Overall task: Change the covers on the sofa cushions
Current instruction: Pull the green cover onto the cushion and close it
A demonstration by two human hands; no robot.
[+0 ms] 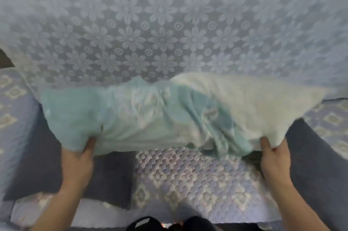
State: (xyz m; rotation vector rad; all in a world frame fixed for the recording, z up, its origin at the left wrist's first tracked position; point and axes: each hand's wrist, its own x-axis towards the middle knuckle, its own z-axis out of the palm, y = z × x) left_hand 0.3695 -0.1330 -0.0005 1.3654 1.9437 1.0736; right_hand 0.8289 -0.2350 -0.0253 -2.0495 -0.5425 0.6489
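A long cushion lies across the sofa seat in front of me. A pale green cover wraps its left and middle part, bunched in folds near the centre. The bare cream cushion sticks out on the right. My left hand grips the green-covered near left corner, thumb on top. The near right corner of the cream cushion is pinched by my right hand. The frame is blurred by motion.
Behind the cushion rises the sofa back under a lace throw with daisy patterns. A quilted lilac seat cover lies below the cushion, with dark blue-grey fabric on the left and dark fabric on the right. Dark shapes show at the bottom edge.
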